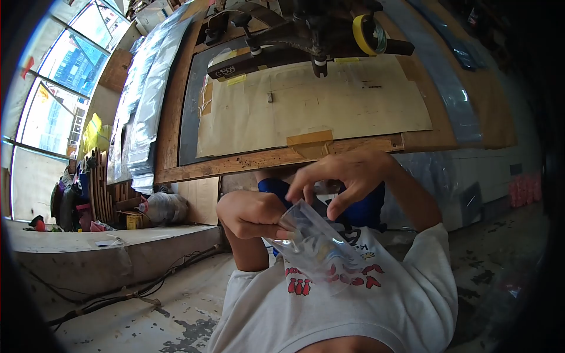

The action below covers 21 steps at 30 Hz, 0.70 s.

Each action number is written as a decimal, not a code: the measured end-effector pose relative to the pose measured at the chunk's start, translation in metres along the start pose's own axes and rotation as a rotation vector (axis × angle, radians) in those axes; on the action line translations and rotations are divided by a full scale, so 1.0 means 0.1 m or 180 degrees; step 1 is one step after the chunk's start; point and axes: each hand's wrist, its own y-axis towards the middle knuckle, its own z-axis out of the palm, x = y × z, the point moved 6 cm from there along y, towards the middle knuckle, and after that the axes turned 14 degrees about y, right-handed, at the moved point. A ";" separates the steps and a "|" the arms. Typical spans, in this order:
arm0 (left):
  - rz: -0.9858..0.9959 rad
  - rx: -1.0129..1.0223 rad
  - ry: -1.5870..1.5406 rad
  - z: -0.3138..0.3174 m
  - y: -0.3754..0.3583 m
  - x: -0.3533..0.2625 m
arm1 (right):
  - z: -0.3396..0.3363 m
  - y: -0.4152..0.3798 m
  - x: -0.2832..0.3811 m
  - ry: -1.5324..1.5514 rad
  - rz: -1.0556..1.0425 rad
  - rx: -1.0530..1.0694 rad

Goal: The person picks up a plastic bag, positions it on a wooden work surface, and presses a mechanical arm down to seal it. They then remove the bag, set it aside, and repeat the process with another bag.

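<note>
A clear plastic bag (321, 241) hangs in front of my white printed shirt. My left hand (253, 217) is closed on its upper left edge, fingers pressed together. Just above the bag's top corner, my right hand (347, 176) has its fingers curved and apart, with nothing visible between them. Both hands are near the front edge of the wooden-framed table (282, 162). On that table lies a pale board (318, 112), with brown tape (310, 141) over its near edge.
A dark metal machine (312, 41) with a yellow tape roll (365, 35) stands over the board. Stacked clear plastic sheets (153, 100) lie at the left, and a clear strip (435, 70) at the right. A low ledge (118, 250) and cables (135, 291) are at lower left.
</note>
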 end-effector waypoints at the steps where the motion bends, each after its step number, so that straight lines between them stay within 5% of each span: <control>1: -0.0173 -0.0108 -0.0260 -0.06 0.08 -0.08 | 0.00 -0.05 -0.01 -0.0573 0.0033 0.0287; 4: -0.0080 -0.0200 0.0068 -0.11 -0.08 -0.13 | 0.00 -0.09 0.07 -0.1431 -0.0771 0.0070; 7: -0.0450 -0.0025 0.0099 -0.09 -0.10 -0.10 | -0.10 -0.19 0.05 -0.0644 -0.0190 -0.0287; 13: -0.0948 -0.0247 0.0351 -0.15 -0.17 -0.05 | -0.24 -0.49 0.38 -0.1396 0.0456 -0.0857; 15: -0.1041 -0.0262 0.0194 -0.14 -0.11 -0.03 | -0.29 -0.56 0.41 -0.1220 0.0007 -0.1432; 19: -0.0898 -0.1490 0.0362 -0.25 0.06 -0.03 | -0.49 -1.19 0.24 -0.0835 -0.0953 -0.3530; 21: -0.0483 -0.1744 0.0602 -0.29 0.34 -0.01 | -0.36 -1.60 -0.16 0.0027 -0.0755 -0.3310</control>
